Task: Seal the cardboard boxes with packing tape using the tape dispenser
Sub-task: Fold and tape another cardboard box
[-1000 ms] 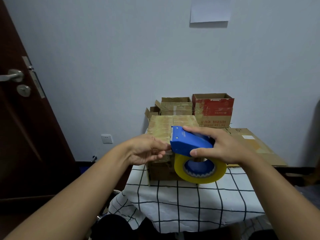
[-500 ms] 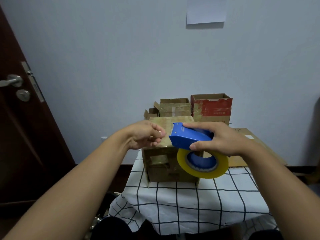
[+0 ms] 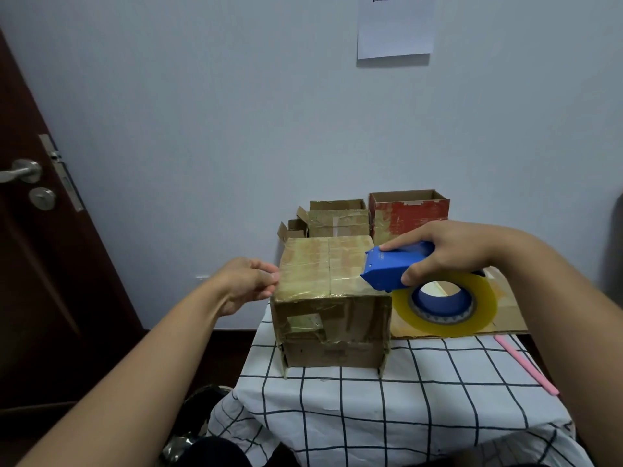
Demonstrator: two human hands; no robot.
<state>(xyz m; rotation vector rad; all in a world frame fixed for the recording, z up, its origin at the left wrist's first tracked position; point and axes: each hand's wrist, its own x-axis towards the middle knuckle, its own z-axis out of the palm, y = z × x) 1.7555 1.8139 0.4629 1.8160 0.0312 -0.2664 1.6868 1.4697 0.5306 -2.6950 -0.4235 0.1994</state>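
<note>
Tape dispenser (image 3: 392,269) gripped in right hand (image 3: 451,251), over right top edge of cardboard box (image 3: 332,298) near surface's (image 3: 404,399) left edge. Left hand (image 3: 247,281) pinching tape end at box's left edge; strip axis crosswise.

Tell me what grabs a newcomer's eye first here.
The blue tape dispenser with its yellow tape roll, gripped by the right hand at the closed cardboard box's top right edge. Opposite, the left hand pinches at the box's top left edge.
</note>
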